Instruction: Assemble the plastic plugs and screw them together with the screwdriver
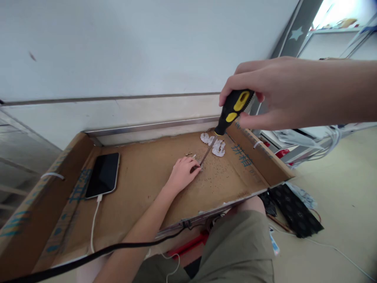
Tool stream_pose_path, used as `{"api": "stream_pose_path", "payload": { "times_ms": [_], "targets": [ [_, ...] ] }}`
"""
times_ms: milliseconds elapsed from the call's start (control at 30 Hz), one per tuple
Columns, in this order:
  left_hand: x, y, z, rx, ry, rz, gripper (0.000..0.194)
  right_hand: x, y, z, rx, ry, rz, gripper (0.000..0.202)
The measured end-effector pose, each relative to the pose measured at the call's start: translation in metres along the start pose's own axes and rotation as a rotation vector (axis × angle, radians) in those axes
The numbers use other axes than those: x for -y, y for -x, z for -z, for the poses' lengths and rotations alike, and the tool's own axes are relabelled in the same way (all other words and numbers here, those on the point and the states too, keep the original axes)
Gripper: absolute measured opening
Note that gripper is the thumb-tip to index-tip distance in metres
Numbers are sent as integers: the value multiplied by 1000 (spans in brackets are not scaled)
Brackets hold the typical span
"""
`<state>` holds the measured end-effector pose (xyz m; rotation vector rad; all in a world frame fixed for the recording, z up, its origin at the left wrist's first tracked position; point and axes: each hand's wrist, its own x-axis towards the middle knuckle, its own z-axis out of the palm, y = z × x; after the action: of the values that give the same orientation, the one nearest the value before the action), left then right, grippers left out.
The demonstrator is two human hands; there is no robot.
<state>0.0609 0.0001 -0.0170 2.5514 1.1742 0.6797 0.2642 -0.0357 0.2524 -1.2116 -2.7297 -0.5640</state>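
My right hand (253, 92) grips the black and yellow handle of a screwdriver (233, 110), held tilted with its metal shaft pointing down and to the left. The tip reaches the cardboard beside the fingertips of my left hand (185, 171). That hand rests on the cardboard, thumb and fingers pinched together around something small that they mostly hide. Several white, lumpy pieces (218, 147) lie just right of the shaft. Small crumbs (210, 173) and dark specks are scattered around the screwdriver tip.
The work surface is a shallow cardboard tray (141, 169) with raised sides. A phone (103, 175) with a white cable lies at its left. A black cable (129, 245) crosses the front. Behind stands a white wall (147, 51); dark items (296, 210) lie on the floor at right.
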Motion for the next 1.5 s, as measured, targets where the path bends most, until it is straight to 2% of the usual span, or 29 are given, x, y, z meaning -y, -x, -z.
{"api": "stream_pose_path", "payload": {
  "times_ms": [267, 467, 667, 933, 1100, 1267, 1500],
  "targets": [
    [-2, 2, 1, 0, 1, 3, 16, 2, -4, -1, 42, -20, -52, 28],
    [-3, 1, 0, -6, -32, -23, 16, 3, -1, 1, 45, -19, -38, 27],
    [-4, 1, 0, -21, -66, -61, 13, 8, 0, 5, 104, -20, -133, 28],
    [-5, 0, -3, -22, -83, -58, 13, 7, -1, 3, 68, -29, -112, 29],
    [-3, 2, 3, -24, -59, -34, 15, 9, -1, 3, 100, -21, -141, 31],
    [1, 3, 11, -29, -38, 2, 8, 9, 1, 4, 100, -25, -139, 31],
    [0, 3, 11, -22, -36, -18, 9, 6, 0, 3, 88, -27, -137, 31]
  ]
}}
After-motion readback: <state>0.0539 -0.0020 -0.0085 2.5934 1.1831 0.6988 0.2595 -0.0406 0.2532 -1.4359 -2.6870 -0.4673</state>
